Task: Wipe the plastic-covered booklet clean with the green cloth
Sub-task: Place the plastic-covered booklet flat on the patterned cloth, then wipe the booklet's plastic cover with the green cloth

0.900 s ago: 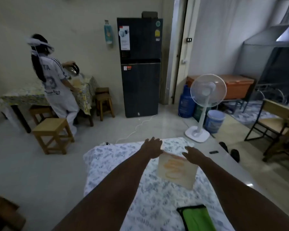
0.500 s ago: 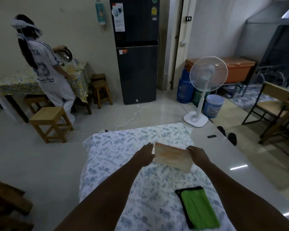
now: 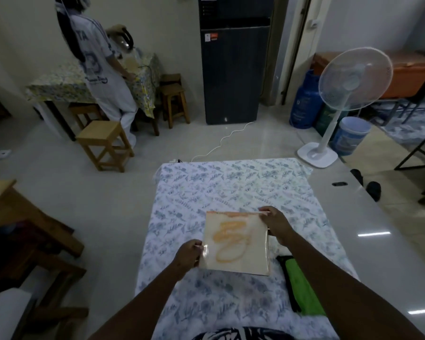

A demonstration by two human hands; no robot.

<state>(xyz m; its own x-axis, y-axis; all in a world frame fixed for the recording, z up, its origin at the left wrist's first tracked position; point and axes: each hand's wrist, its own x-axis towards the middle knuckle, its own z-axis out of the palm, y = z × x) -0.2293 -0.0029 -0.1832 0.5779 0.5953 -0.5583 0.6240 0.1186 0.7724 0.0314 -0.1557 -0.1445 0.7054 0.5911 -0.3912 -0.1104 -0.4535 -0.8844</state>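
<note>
Booklet (image 3: 236,242) now drawn nearer, above flowered sheet (image 3: 201,187); left hand (image 3: 188,256) and right hand (image 3: 276,225) pinched on opposite corners. Likely light, floppy, slick; best held by edges. Green cloth (image 3: 302,288) alongside, untouched.

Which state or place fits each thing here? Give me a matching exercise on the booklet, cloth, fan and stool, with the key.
Things:
1. booklet
2. cloth
3. fan
4. stool

States or places:
A. lying on the patterned sheet, untouched
B. standing on the floor at the sheet's far right corner
C. held by both hands, left hand and right hand
D. on the floor near the standing person

Pairs: 1-C, 2-A, 3-B, 4-D
</note>
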